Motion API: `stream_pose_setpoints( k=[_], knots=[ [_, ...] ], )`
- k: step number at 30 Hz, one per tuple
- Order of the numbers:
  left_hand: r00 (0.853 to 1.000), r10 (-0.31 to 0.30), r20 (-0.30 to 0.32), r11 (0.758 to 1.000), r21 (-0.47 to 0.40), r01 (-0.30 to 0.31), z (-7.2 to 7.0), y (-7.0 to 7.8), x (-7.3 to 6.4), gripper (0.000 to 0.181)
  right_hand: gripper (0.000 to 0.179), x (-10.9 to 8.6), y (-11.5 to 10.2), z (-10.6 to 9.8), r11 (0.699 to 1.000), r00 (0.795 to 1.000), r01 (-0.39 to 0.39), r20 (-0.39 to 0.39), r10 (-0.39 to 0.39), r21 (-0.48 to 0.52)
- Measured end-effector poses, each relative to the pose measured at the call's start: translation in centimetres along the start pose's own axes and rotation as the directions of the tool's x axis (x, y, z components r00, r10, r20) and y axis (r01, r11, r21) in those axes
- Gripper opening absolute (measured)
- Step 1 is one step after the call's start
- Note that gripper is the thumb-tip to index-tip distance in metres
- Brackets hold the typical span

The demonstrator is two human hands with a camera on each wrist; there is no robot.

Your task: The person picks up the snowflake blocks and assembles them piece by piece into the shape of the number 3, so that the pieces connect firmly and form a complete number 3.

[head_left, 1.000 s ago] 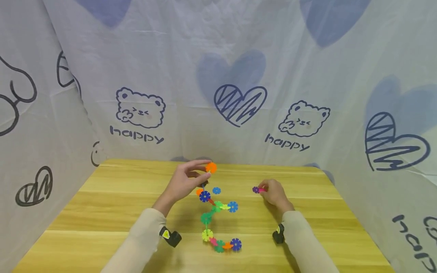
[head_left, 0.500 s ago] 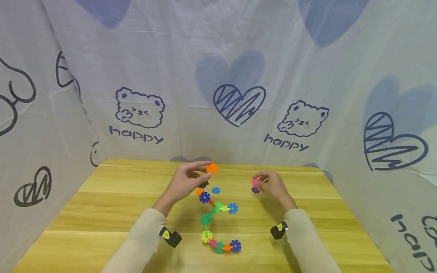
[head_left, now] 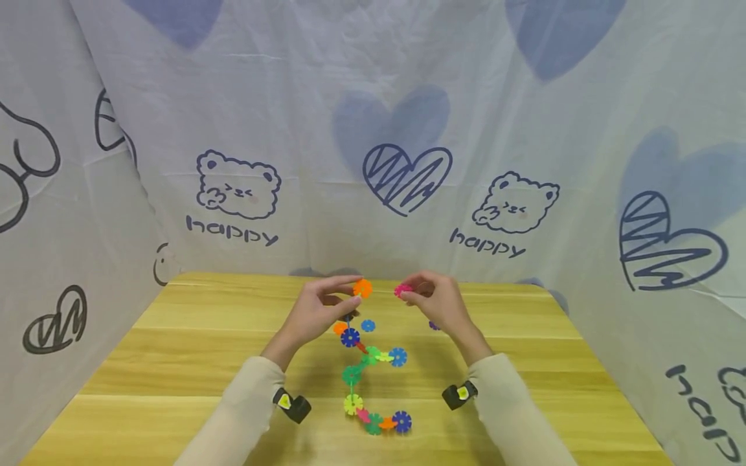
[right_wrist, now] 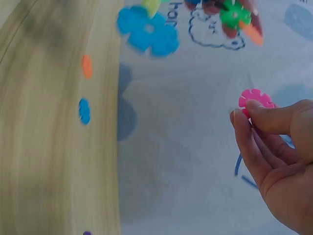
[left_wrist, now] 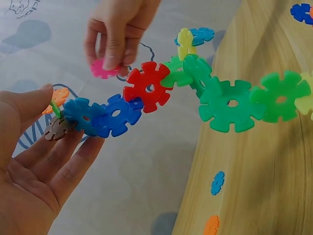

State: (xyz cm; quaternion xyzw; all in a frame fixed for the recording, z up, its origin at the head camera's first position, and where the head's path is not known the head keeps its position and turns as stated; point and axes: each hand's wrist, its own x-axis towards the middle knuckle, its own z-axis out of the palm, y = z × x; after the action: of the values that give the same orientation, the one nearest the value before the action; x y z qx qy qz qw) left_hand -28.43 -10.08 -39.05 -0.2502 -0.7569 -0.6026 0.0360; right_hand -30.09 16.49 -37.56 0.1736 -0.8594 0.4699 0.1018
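Note:
My left hand (head_left: 315,309) holds one end of a chain of notched plastic snowflake discs (left_wrist: 225,105), its thumb and fingers around a greyish disc (left_wrist: 56,128). An orange disc (head_left: 362,288) stands out at that end, by the fingertips. From there the chain runs through blue, red (left_wrist: 139,88), green and yellow discs toward the person, with side branches ending in a light blue disc (head_left: 398,356) and a dark blue disc (head_left: 401,422). My right hand (head_left: 440,309) pinches a pink disc (right_wrist: 254,96) between thumb and fingers, a short way right of the orange disc.
Loose on the wooden table (head_left: 175,362) lie a blue disc (head_left: 368,325), an orange disc (head_left: 340,329) and a purple disc (head_left: 434,325), partly hidden by the right hand. A printed cloth (head_left: 326,213) hangs behind the table and at both sides.
My right hand has lifted the pink disc away from the purple one on the table and carried it left toward the orange disc. The left hand and chain stay nearly still.

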Motion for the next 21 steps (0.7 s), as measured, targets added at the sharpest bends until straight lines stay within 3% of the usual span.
stream_pose_setpoints(
  k=[8,21],
  knots=[
    [1.000,-0.001,0.013,1.000,-0.024,0.002,0.0,0.0,0.1,0.040,0.012,0.1,-1.5,0.7,0.994,0.997,0.071,0.008,-0.072,0.088],
    [1.000,-0.002,0.024,1.000,-0.028,0.003,-0.1,0.1,0.1,0.041,0.009,0.2,-2.6,1.5,0.977,0.986,0.161,0.012,-0.164,0.138]
  ],
)
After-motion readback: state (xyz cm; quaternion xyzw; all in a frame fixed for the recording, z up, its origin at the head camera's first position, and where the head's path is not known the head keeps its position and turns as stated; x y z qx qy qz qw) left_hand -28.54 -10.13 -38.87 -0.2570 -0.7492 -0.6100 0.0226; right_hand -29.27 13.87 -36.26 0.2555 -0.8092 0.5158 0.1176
